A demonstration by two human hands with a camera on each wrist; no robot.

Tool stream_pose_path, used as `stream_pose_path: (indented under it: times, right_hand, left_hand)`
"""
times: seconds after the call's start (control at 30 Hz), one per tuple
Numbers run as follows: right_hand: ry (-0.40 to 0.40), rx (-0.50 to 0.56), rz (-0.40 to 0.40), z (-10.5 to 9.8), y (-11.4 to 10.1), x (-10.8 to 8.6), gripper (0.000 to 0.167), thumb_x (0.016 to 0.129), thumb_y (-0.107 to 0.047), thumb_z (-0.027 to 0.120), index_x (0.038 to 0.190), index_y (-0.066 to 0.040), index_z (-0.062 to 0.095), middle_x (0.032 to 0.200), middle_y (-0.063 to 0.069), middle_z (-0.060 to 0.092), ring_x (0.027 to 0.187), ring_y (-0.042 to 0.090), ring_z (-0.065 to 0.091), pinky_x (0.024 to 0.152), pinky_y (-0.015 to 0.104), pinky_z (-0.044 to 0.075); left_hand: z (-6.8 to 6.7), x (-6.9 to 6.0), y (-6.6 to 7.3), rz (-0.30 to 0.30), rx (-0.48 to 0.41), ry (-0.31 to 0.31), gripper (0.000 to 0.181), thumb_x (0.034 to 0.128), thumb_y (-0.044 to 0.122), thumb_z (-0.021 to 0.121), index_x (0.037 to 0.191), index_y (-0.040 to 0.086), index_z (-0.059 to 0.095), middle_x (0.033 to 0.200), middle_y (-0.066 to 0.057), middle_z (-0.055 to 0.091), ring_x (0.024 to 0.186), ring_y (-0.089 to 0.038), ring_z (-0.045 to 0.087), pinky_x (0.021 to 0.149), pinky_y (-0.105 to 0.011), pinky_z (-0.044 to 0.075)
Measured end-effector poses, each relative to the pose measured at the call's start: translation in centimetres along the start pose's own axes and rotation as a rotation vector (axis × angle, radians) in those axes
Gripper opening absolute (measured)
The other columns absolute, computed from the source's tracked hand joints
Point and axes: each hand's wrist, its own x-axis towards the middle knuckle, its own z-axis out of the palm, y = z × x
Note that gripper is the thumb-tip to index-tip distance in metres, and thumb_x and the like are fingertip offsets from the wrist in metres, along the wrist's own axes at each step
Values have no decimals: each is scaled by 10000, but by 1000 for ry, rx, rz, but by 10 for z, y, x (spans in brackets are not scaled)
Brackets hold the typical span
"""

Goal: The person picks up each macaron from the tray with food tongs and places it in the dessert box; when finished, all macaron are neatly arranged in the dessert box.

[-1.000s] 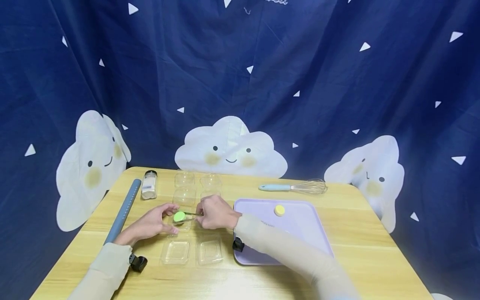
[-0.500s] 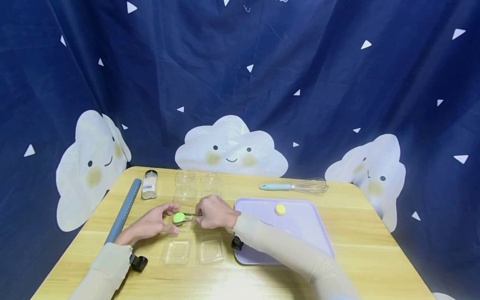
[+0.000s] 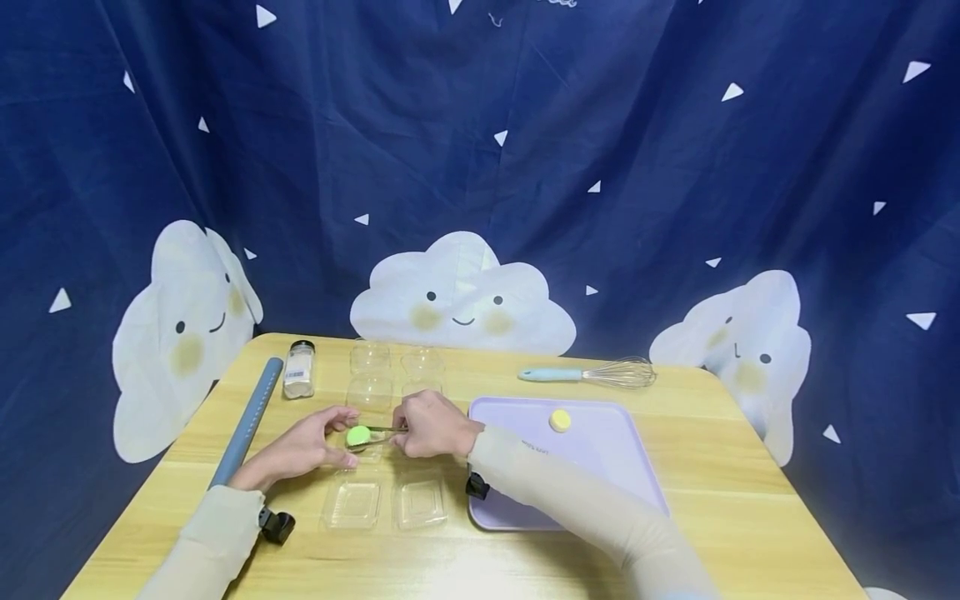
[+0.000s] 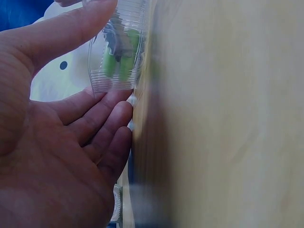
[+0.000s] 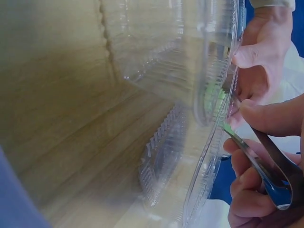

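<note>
My right hand [image 3: 432, 425] grips small metal tongs [image 5: 279, 156], their bent end in the palm. The serrated tips are around a green macaron [image 3: 358, 435], which lies in a clear plastic box [image 4: 114, 84]. My left hand [image 3: 309, 443] holds that box at its left side, thumb on one side and fingers on the other. In the right wrist view the left hand [image 5: 263, 61] shows beyond the box wall, and the clear plastic partly hides the macaron. A yellow macaron [image 3: 559, 420] lies on the lilac tray [image 3: 600, 492].
Clear lids [image 3: 370, 392] stand up behind the boxes. Two clear box parts [image 3: 352, 503] lie in front. A blue-grey rod [image 3: 247, 421] and a black-capped jar [image 3: 298, 371] are at the left. A whisk [image 3: 592, 374] lies behind the tray.
</note>
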Motion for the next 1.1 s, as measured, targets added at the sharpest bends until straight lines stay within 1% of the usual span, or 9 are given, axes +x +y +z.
stream_pose_path:
  times: [0.07, 0.17, 0.3, 0.4, 0.5, 0.67, 0.83, 1.03, 1.1]
  right_hand:
    - [-13, 14, 22, -2, 0, -1, 167, 856, -313, 780, 949, -174, 794, 887, -72, 744, 685, 0, 549, 599, 99, 431]
    - [-22, 13, 30, -3, -1, -1, 188, 855, -330, 777, 966, -179, 794, 907, -74, 751, 727, 7, 565, 640, 108, 452]
    - [-31, -4, 14, -4, 0, -2, 206, 861, -343, 768, 985, -180, 794, 926, -73, 761, 741, 5, 571, 676, 110, 470]
    - [-36, -3, 9, -4, 0, -2, 207, 868, -335, 761, 998, -176, 791, 928, -71, 759, 731, 2, 563, 664, 107, 462]
    - [-38, 9, 14, -4, 1, -1, 200, 869, -327, 759, 999, -177, 790, 925, -75, 757, 732, 1, 566, 655, 107, 456]
    - [-38, 47, 20, -5, 2, -1, 197, 865, -321, 766, 998, -179, 793, 947, -71, 767, 760, 6, 600, 685, 111, 484]
    - [-22, 86, 15, -4, 8, -1, 198, 854, -316, 771, 998, -182, 796, 949, -77, 770, 761, -3, 608, 689, 104, 494]
    - [-20, 111, 15, -4, 11, -5, 207, 856, -307, 769, 1013, -175, 793, 952, -82, 762, 735, -24, 583, 667, 88, 476]
    - [-13, 121, 17, -4, 11, -7, 208, 850, -299, 778, 1009, -166, 794, 934, -81, 755, 724, -21, 575, 657, 91, 473]
  left_hand:
    - [0, 1, 0, 2, -1, -4, 874, 738, 299, 879, 1449, -4, 470, 1360, -159, 607, 1218, -310, 550, 1072, -559, 468]
    - [0, 0, 1, 3, -8, -6, 877, 740, 296, 880, 1453, -5, 466, 1368, -163, 603, 1223, -314, 548, 1074, -567, 465]
    - [0, 1, 1, 7, -10, -2, 868, 744, 295, 880, 1450, -1, 470, 1368, -159, 605, 1219, -306, 548, 1064, -529, 464]
    - [0, 1, 1, 9, -8, -3, 865, 749, 299, 876, 1452, 2, 469, 1371, -158, 605, 1219, -300, 548, 1062, -509, 464]
    - [-1, 1, 1, 2, -8, -4, 863, 750, 307, 875, 1453, 11, 471, 1374, -153, 605, 1221, -292, 548, 1063, -488, 464]
    - [-3, 1, 1, -2, 1, -5, 861, 750, 314, 877, 1450, 13, 474, 1370, -149, 605, 1220, -292, 544, 1057, -467, 460]
    - [-5, 3, 2, 14, 2, 2, 857, 746, 292, 880, 1439, -4, 474, 1359, -158, 606, 1214, -301, 540, 1054, -465, 454]
    - [0, 2, 0, 66, 5, 13, 844, 740, 250, 890, 1407, -52, 470, 1315, -191, 605, 1167, -283, 537, 1001, -346, 484]
    - [2, 2, -2, 76, 3, 10, 840, 745, 244, 888, 1404, -60, 465, 1318, -198, 602, 1169, -283, 536, 991, -324, 489]
